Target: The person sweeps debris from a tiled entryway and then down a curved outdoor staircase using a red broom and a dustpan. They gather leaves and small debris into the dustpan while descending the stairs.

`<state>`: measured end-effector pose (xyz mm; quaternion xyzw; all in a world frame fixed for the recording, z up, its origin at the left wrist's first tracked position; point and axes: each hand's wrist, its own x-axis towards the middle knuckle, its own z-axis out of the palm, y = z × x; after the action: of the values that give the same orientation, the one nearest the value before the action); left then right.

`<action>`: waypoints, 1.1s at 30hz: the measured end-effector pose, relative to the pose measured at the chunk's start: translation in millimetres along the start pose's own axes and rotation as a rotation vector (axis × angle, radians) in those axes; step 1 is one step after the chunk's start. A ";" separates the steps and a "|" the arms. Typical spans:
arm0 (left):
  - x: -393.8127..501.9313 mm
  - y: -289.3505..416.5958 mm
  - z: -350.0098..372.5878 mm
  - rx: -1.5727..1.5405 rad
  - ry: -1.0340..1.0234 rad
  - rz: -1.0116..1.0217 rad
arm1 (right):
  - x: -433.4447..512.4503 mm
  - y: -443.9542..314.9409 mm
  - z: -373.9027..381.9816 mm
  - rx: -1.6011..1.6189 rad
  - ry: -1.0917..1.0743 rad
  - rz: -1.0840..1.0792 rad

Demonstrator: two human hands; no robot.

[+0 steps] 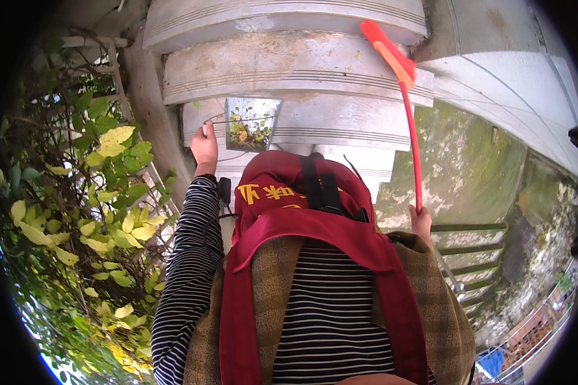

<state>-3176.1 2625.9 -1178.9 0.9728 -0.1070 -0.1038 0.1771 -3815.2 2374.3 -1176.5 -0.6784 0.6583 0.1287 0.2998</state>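
Observation:
At the left of the steps, my left hand [204,148] grips the wire handle of a shiny metal dustpan [264,107]. Green, yellow and brown leaves [245,136] lie gathered in the pan. On the right, my right hand [420,222] is closed around the end of the red handle [413,144] of a broom. The broom's red-orange head [389,54] reaches up to the step above, well apart from the dustpan. A few small leaf bits [356,55] are scattered on that step near the bristles.
Pale stone steps [269,53] with grooved edges run across the view. Leafy shrubs [101,192] crowd the left side along a railing. A mossy concrete floor [453,159] lies lower on the right, beside dark slats [472,248]. A dark red apron [313,231] covers my front.

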 end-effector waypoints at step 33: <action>25.6 3.7 13.4 -0.101 -0.091 0.020 | 5.5 54.5 14.0 -0.197 0.217 0.100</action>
<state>-3155.5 2612.0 -1194.1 0.9558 -0.1195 -0.1514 0.2220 -3864.5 2380.3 -1203.6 -0.6808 0.7039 0.1333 0.1523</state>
